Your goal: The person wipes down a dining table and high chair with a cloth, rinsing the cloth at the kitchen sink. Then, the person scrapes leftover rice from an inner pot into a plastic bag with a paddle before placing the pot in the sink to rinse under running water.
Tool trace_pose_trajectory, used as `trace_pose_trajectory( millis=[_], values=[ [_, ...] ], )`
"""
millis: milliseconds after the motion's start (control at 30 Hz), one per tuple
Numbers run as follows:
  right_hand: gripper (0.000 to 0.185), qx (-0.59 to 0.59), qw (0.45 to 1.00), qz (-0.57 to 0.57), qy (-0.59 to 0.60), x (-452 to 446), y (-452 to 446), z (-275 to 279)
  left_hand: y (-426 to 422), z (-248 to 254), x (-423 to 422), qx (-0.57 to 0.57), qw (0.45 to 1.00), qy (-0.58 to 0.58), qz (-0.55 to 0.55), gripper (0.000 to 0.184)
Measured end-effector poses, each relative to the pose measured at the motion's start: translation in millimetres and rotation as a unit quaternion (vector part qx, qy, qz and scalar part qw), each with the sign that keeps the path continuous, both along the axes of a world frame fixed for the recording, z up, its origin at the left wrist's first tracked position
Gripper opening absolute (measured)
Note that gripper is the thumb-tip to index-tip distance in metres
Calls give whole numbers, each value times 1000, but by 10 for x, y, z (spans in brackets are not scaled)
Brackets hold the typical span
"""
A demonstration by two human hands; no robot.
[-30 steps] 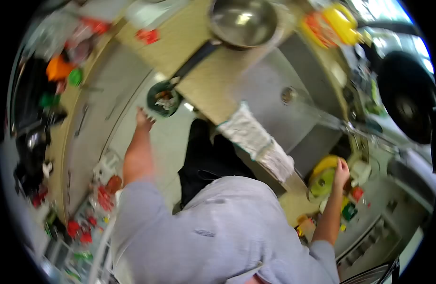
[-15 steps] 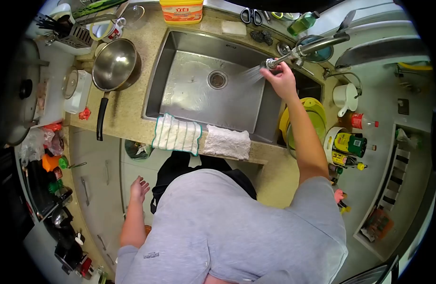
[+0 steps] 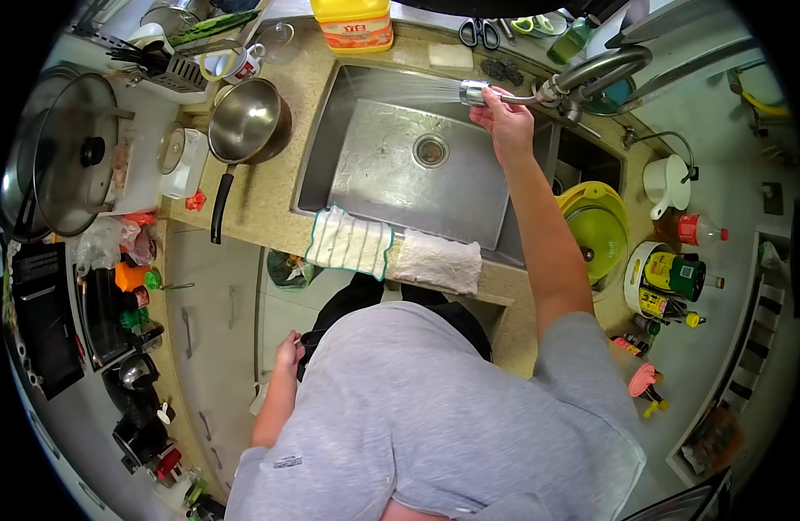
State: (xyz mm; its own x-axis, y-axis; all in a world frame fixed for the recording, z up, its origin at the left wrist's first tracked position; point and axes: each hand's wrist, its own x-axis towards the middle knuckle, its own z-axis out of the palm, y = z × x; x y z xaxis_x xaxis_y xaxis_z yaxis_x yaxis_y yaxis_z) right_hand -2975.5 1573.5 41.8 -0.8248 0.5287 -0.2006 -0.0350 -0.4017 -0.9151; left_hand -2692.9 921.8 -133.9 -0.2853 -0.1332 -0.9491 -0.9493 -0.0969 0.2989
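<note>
My right hand (image 3: 507, 122) is closed on the pull-out faucet head (image 3: 474, 93), above the right side of the steel sink (image 3: 400, 165). Water sprays from it leftward, toward the sink's back left corner. A striped cloth (image 3: 348, 243) and a white cloth (image 3: 438, 262) lie over the sink's front edge. My left hand (image 3: 289, 352) hangs low beside my body, left of the dark trousers; its fingers look curled, but what they may hold is too small to tell.
A steel saucepan (image 3: 245, 122) with a black handle stands left of the sink. Yellow-green basins (image 3: 598, 230) are at the right, near bottles (image 3: 675, 275). A yellow detergent tub (image 3: 356, 26) stands behind the sink. A bin (image 3: 289, 267) is on the floor.
The faucet head has been pulled out and turned, so its spray points further left and back. My left hand has moved closer to my body, and its fingers have curled.
</note>
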Motion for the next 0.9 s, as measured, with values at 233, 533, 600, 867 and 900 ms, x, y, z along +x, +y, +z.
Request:
trace_pose_trajectory(
  millis=[233,533,600,867,900],
  values=[
    [28,-2,1000,-3,16,-22,15,-56,-65,-120,100,-36,999,-21,8,39],
    [29,32,999,-34,12,-36,6,-53,83,91,65,-91,995,-27,-42,39],
    [28,28,999,-24,7,9,2,-38,115,140,61,-85,995,-20,-43,39],
    [29,76,979,154,-107,328,251,231,143,109,109,-112,993,-23,-29,37],
    [29,75,979,153,-109,347,280,243,139,106,96,-125,991,-31,-42,37]
  ],
)
